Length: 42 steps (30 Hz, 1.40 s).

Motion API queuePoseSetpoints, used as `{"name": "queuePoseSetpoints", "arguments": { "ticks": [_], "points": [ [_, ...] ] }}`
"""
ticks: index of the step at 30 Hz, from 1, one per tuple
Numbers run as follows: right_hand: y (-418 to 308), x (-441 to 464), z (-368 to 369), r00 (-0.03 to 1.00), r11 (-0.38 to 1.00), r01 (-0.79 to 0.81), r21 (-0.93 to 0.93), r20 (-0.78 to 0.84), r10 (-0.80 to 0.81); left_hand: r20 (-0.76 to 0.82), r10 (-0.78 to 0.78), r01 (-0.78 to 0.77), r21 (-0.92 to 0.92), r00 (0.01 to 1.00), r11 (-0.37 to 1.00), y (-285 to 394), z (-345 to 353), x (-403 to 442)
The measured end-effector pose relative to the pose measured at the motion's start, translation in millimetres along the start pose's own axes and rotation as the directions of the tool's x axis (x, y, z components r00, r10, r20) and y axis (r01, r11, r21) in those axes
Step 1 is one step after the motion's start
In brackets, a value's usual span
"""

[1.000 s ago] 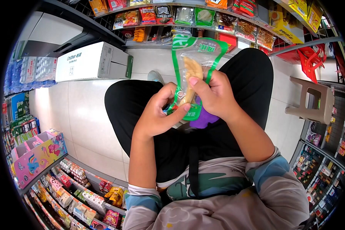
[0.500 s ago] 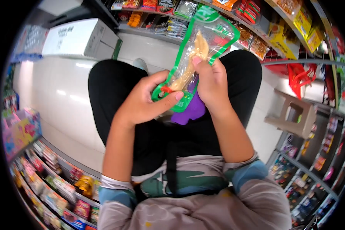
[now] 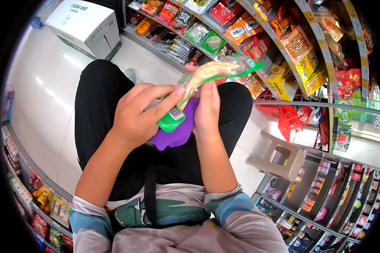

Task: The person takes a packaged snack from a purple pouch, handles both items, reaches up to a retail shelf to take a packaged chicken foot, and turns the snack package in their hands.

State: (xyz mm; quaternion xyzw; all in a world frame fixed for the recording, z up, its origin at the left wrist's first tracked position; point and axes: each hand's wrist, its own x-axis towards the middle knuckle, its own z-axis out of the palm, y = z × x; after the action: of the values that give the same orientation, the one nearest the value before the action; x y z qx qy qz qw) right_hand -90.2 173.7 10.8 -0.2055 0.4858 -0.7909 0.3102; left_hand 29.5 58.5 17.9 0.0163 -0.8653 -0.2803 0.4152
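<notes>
A clear, green-edged food package [image 3: 211, 72] with a pale yellow item inside is held above my lap, tilted so that its top end points right toward the shelves. The fingers of my left hand [image 3: 143, 107] grip its lower left end, beside a small barcode label. My right hand [image 3: 207, 105] holds it from beneath and the right side, its thumb against the package. A purple cloth-like thing [image 3: 175, 133] lies under the package, between the hands and over my black trousers.
Shelves of packaged snacks [image 3: 299, 44] curve across the top and right. A white carton [image 3: 86, 27] stands on the floor at upper left. A beige stool [image 3: 278, 158] and a red bag [image 3: 287, 118] are at right. More shelves [image 3: 316, 189] fill the lower right.
The package has turned from nearly upright to slanting right, showing its edge and a barcode label. The view has swung right, bringing more of the right-hand shelves into sight.
</notes>
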Motion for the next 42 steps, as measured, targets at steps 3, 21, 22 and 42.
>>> {"name": "queuePoseSetpoints", "arguments": {
  "ticks": [3,21,22,42],
  "points": [
    [4,-1,4,0.998,1.0,0.02,-0.002,0.055,-0.019,0.014,0.169,-0.169,0.155,0.985,0.973,-1,-6,-3],
    [-9,-17,-4,0.982,0.983,-0.04,0.179,0.191,0.005,0.033,0.244,-0.246,0.212,0.969,0.946,17,-7,1],
    [-12,-18,-5,0.976,0.985,-0.019,0.172,0.218,-0.019,0.039,0.237,-0.24,0.205,0.971,0.949,19,-6,3],
    [2,-29,-54,0.996,0.922,0.022,-0.386,0.086,0.013,0.41,-0.739,0.472,-0.87,0.534,-0.142,22,48,19]
  ]
}}
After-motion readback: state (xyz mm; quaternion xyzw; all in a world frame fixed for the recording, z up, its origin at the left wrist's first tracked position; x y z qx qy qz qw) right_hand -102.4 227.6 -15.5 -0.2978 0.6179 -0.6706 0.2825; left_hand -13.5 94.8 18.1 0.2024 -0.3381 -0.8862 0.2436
